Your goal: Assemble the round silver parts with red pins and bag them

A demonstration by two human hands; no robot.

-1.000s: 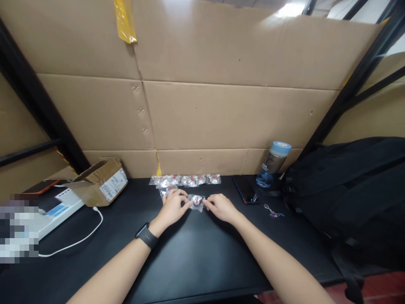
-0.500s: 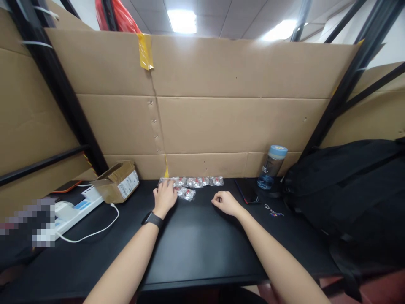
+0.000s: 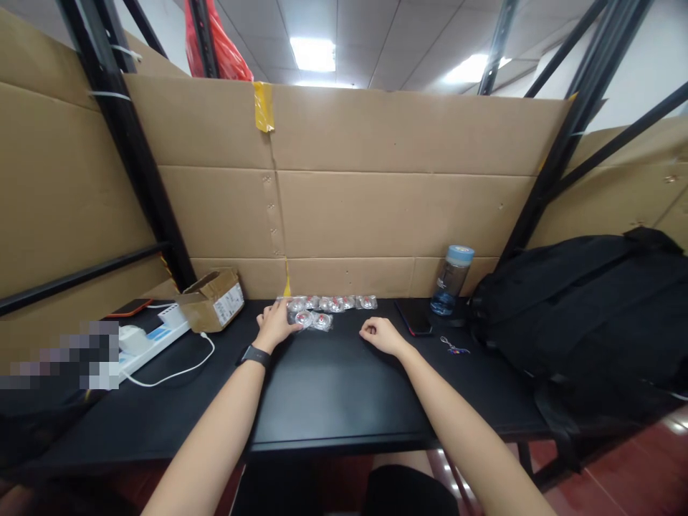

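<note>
Several small clear packets, each with a round silvery piece bearing a red mark, lie along the back of the table. In the rear row they sit side by side by the cardboard wall. Two more packets lie just in front of it. At the left end of both rows is my left hand, palm down, fingers spread and thumb against the nearer front packet. Its fingertips partly cover the packets there. My right hand rests on the table to their right, fingers curled in, with nothing visible in it.
A cardboard box and a white power strip with a cable stand at left. To the right are a phone, a keychain, a blue-lidded bottle and a black backpack. Cardboard walls the back.
My left hand has slid to the left end of the packets, uncovering more of them. The two front packets now lie straighter. My right hand stays put. The camera view has shifted slightly.
</note>
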